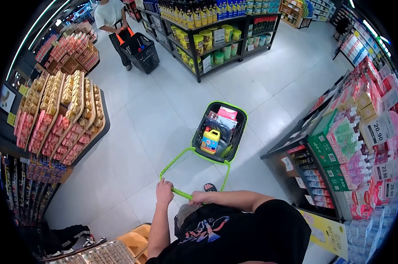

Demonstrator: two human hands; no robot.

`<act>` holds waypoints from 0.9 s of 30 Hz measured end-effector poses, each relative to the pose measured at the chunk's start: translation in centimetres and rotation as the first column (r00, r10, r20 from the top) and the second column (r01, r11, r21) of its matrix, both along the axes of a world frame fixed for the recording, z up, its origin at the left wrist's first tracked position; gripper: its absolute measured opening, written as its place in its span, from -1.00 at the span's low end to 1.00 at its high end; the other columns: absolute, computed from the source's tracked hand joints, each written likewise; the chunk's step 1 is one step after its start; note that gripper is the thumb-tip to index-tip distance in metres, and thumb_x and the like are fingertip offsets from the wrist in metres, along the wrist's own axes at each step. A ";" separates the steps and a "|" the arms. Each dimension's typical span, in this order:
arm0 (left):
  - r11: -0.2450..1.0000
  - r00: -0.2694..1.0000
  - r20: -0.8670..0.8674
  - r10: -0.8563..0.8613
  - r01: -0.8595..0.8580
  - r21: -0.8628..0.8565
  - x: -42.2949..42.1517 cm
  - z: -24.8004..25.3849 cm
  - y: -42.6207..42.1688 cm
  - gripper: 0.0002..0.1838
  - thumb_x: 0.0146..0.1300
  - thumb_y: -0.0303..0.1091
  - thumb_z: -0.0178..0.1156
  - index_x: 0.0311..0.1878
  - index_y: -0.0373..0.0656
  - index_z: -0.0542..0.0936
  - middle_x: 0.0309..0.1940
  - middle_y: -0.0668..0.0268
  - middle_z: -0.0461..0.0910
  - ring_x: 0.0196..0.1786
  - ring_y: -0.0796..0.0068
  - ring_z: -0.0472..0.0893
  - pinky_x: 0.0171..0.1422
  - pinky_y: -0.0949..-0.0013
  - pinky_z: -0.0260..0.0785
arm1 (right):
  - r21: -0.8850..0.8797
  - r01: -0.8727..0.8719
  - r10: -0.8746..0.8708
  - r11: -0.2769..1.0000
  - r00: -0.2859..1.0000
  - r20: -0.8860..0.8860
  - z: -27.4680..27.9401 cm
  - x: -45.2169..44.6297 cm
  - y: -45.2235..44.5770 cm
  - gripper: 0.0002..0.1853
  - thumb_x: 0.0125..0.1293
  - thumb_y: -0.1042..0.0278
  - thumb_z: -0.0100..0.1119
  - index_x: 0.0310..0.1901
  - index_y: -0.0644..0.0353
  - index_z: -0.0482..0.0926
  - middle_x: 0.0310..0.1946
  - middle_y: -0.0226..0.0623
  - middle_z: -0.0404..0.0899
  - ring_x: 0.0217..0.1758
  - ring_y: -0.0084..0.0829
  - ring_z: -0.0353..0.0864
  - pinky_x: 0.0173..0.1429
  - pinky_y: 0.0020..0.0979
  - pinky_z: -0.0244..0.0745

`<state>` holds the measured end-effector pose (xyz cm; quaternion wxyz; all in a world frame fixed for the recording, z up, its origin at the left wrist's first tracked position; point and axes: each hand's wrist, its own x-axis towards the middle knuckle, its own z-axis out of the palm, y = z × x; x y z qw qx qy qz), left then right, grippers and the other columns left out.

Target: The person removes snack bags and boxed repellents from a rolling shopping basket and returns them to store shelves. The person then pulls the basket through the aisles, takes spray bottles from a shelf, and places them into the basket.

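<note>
A dark shopping basket (240, 132) with a green rim stands on the floor ahead of me. Its green handle (181, 193) reaches back to my body. My left hand (164, 192) is closed round the handle's left corner. Further right along the same bar, my right hand (198, 198) grips it close to my shirt. Inside the basket lie a yellow jug (211, 140) with a blue and red label, a pink and white package (227, 113) and dark, partly see-through packaging.
Another person (109, 15) at the upper left holds a black basket (142, 53) with orange handles. A shelf corner (199, 55) with yellow tubs juts out ahead. Product displays (58, 114) flank the left; boxes and bottles (339, 141) fill shelves at right.
</note>
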<state>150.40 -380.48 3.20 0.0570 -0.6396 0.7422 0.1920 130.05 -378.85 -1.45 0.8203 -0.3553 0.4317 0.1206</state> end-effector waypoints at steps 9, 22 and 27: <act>0.971 0.971 -0.028 -0.237 0.238 0.010 3.1 -1.4 -12.1 -0.81 -0.03 -0.54 0.16 -0.33 -0.08 0.64 -0.13 0.25 0.61 0.27 0.07 0.37 0.37 0.01 0.14 | -0.002 0.249 -0.247 0.969 0.963 0.104 -1.6 3.3 -8.2 -0.77 0.24 0.28 0.23 -0.52 0.15 0.48 -0.70 -0.53 0.34 -0.70 -0.66 0.25 -0.63 -0.53 0.15; 0.808 0.794 -0.159 -0.586 0.587 -0.049 9.4 -7.3 -29.1 -0.76 0.00 -0.39 0.25 -0.19 -0.06 0.63 -0.08 0.22 0.58 0.26 0.05 0.37 0.36 -0.05 0.14 | -0.207 0.432 -0.470 0.878 0.860 -0.198 -3.5 10.3 -20.3 -0.82 0.10 0.32 0.31 -0.36 0.24 0.59 -0.65 -0.42 0.43 -0.66 -0.56 0.34 -0.59 -0.46 0.21; 0.772 0.743 -0.235 -0.627 0.632 -0.061 9.0 -7.1 -33.7 -0.69 0.01 -0.31 0.30 -0.12 -0.08 0.61 -0.04 0.22 0.57 0.29 0.05 0.33 0.37 -0.01 0.10 | -0.464 0.303 -0.471 0.832 0.828 -0.304 -4.1 10.4 -23.7 -0.67 0.00 0.25 0.32 -0.23 0.29 0.62 -0.50 -0.26 0.59 -0.48 -0.43 0.52 -0.42 -0.35 0.39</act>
